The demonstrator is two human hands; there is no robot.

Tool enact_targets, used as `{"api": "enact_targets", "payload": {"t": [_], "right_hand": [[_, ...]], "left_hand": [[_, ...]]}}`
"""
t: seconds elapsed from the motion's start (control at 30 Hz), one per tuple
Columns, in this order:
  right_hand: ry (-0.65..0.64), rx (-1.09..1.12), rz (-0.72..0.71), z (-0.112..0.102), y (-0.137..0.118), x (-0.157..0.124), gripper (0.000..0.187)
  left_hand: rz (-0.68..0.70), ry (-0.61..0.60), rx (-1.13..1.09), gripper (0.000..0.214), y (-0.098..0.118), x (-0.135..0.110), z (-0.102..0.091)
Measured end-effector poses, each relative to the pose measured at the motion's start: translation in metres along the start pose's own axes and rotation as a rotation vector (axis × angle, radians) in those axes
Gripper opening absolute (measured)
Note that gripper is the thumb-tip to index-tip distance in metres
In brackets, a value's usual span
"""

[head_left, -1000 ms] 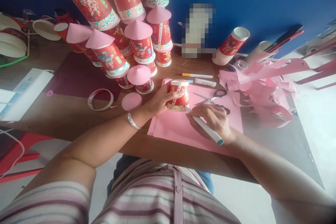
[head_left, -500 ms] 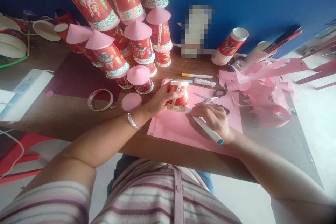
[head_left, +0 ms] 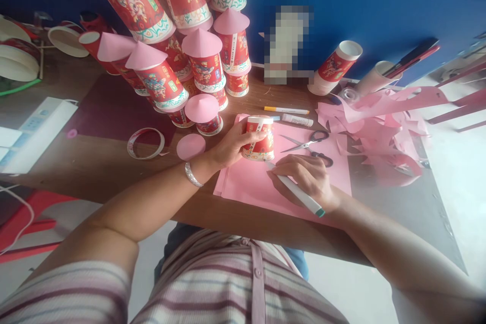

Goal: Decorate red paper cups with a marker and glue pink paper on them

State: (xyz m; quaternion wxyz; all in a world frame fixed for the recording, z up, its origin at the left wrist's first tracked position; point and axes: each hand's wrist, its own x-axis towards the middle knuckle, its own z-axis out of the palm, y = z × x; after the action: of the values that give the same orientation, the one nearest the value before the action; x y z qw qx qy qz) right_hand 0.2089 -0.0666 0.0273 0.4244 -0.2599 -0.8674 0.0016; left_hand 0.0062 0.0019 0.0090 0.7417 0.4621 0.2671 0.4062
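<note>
Over the pink paper (head_left: 246, 187), we see a red paper cup (head_left: 264, 147) gripped by the fingers of the left hand (head_left: 232, 143); those of the right hand (head_left: 309, 179) clasp a green-ended marker (head_left: 299, 195), tip beside the cup's base. Cup lettering: illegible.

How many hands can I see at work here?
2: the left hand around the red cup, the right hand holding a white marker over pink paper. No other hand shows.

Both hands (head_left: 312, 178) curled, forearms (head_left: 154, 195) inward
</note>
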Motion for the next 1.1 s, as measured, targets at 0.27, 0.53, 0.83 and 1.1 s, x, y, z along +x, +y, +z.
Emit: {"api": "enact_targets", "payload": {"t": [0.27,0.53,0.83,1.1], "right_hand": [[-0.016,0.003,0.001,0.0008,0.0013,-0.0006,0.021],[0.012,-0.070,0.018,0.0011,0.0033,-0.0014,0.021],[-0.001,-0.004,0.013,-0.0009,-0.0004,-0.0008,0.024],[-0.008,0.010,0.002,0.0026,-0.0013,-0.0008,0.023]], "left_hand": [[-0.003,0.005,0.009,0.035,0.0024,-0.0006,0.0021],[-0.007,-0.009,-0.017,0.035,-0.0006,0.0000,-0.0004],[-0.016,-0.010,-0.026,0.035,-0.0021,-0.0002,-0.0021],[-0.013,-0.002,-0.009,0.034,-0.0009,-0.0017,-0.0006]]}}
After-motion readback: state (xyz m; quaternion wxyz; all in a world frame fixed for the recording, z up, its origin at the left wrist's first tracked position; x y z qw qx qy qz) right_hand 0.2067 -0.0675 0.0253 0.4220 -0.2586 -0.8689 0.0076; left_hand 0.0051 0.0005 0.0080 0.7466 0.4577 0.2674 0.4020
